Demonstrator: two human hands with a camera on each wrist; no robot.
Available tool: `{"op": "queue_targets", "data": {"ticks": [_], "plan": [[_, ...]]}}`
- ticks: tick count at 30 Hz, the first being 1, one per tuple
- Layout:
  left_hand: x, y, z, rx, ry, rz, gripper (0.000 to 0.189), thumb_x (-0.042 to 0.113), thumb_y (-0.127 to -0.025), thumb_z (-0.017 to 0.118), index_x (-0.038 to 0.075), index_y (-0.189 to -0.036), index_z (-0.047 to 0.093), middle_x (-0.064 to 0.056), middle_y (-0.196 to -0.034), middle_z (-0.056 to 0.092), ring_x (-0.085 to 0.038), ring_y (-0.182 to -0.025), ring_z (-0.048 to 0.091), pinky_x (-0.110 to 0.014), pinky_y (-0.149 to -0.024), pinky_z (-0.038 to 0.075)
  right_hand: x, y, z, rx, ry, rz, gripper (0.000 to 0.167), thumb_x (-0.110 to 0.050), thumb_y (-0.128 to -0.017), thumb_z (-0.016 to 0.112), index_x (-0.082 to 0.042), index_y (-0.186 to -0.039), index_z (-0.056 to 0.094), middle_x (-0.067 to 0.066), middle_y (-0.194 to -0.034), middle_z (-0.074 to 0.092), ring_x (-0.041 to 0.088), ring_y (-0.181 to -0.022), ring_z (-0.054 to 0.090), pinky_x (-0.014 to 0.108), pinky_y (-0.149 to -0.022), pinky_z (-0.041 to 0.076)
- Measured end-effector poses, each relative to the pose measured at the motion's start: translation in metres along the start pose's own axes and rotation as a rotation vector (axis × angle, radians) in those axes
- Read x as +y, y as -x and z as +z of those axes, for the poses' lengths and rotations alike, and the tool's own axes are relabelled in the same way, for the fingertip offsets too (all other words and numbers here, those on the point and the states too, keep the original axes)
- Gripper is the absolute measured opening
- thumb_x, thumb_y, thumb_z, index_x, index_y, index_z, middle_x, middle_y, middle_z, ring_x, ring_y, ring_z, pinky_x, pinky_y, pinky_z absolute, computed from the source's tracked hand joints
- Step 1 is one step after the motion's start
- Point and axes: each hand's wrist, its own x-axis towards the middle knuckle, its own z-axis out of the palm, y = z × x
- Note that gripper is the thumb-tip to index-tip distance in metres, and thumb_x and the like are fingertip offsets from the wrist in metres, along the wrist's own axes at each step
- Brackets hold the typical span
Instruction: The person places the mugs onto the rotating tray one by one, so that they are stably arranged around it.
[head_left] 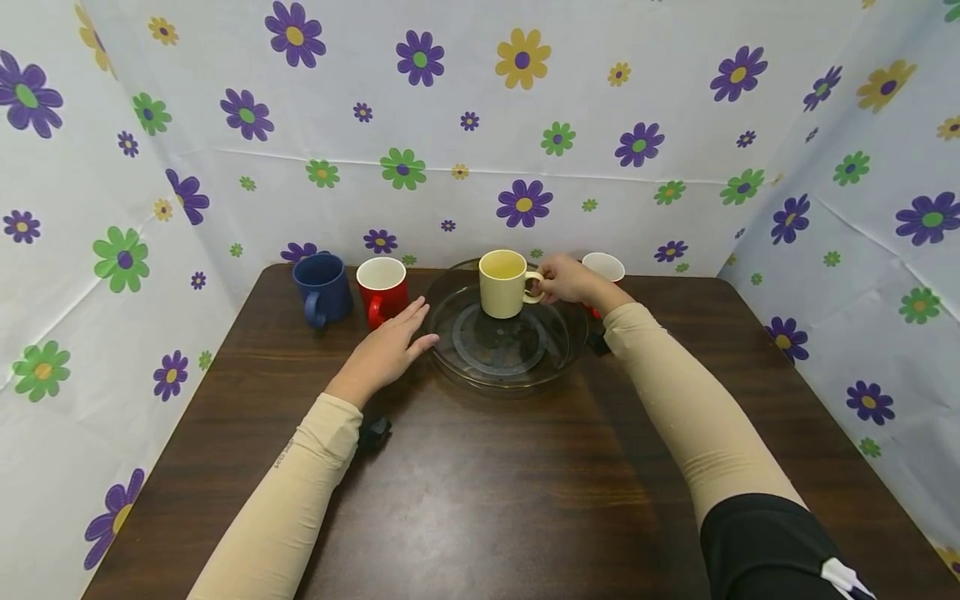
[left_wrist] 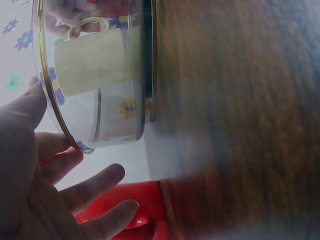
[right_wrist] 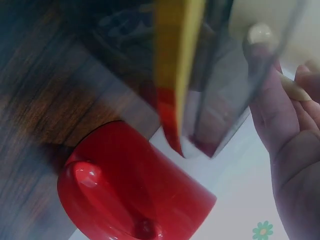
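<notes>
A pale yellow mug (head_left: pixel 501 287) stands upright in a round clear glass dish (head_left: pixel 491 379) near the back of the table. My right hand (head_left: pixel 566 279) pinches the mug's handle from the right; in the right wrist view its thumb and fingers close round the handle (right_wrist: pixel 292 89). At the dish's left side is my left hand (head_left: pixel 386 346), fingers spread and fairly straight. In the left wrist view this hand (left_wrist: pixel 55 170) touches the glass rim, with the yellow mug (left_wrist: pixel 92 62) visible through the wall.
Left of the dish stand a blue mug (head_left: pixel 322 290) and a red mug (head_left: pixel 382 287) with a white inside. Another red mug (right_wrist: pixel 130 185) stands right of the dish, partly behind my right arm. A flower-patterned sheet (head_left: pixel 450 108) hangs behind the dark wooden table (head_left: pixel 510 492).
</notes>
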Motion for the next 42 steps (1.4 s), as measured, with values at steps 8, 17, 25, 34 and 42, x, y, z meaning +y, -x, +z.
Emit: {"op": "queue_targets", "data": {"ticks": [8, 17, 25, 34, 42], "plan": [[0.001, 0.001, 0.001, 0.002, -0.006, -0.003, 0.068, 0.040, -0.104, 0.057, 0.004, -0.158, 0.033, -0.011, -0.167, 0.024, -0.033, -0.150, 0.030, -0.055, -0.120, 0.026, 0.001, -0.003, 0.001, -0.019, 0.019, 0.003, 0.021, 0.003, -0.103, 0.047, 0.012, -0.112, 0.063, 0.027, -0.110, 0.068, 0.038, -0.100, 0.070, 0.046, -0.091, 0.058], [0.002, 0.001, 0.002, 0.004, 0.001, -0.005, 0.068, 0.041, -0.104, 0.056, 0.005, -0.158, 0.034, -0.010, -0.167, 0.024, -0.032, -0.151, 0.029, -0.054, -0.120, 0.026, 0.007, -0.001, 0.000, -0.013, 0.005, 0.002, 0.022, 0.005, -0.102, 0.045, 0.013, -0.116, 0.061, 0.028, -0.114, 0.066, 0.040, -0.102, 0.069, 0.048, -0.094, 0.056], [0.000, 0.001, 0.002, -0.001, -0.014, -0.006, 0.072, 0.048, -0.104, 0.052, 0.005, -0.158, 0.033, -0.009, -0.168, 0.022, -0.032, -0.151, 0.028, -0.054, -0.120, 0.025, 0.009, 0.000, -0.001, -0.027, 0.032, -0.004, 0.025, 0.007, -0.100, 0.046, 0.013, -0.120, 0.058, 0.031, -0.120, 0.063, 0.043, -0.107, 0.066, 0.049, -0.095, 0.055], [0.001, 0.001, 0.002, 0.003, 0.001, -0.006, 0.069, 0.041, -0.104, 0.056, 0.005, -0.158, 0.033, -0.010, -0.167, 0.024, -0.033, -0.151, 0.029, -0.053, -0.120, 0.027, 0.010, 0.010, -0.012, 0.023, -0.044, 0.004, 0.045, 0.001, -0.104, 0.043, 0.011, -0.148, 0.041, 0.030, -0.145, 0.050, 0.041, -0.115, 0.064, 0.047, -0.100, 0.052], [0.000, 0.000, 0.003, -0.003, -0.005, -0.004, 0.070, 0.042, -0.104, 0.055, 0.004, -0.158, 0.032, -0.010, -0.167, 0.022, -0.033, -0.151, 0.028, -0.053, -0.120, 0.026, 0.009, 0.037, -0.038, 0.232, -0.053, 0.050, 0.043, -0.009, -0.108, 0.044, 0.008, -0.147, 0.044, 0.028, -0.143, 0.053, 0.042, -0.116, 0.063, 0.048, -0.101, 0.052]]}}
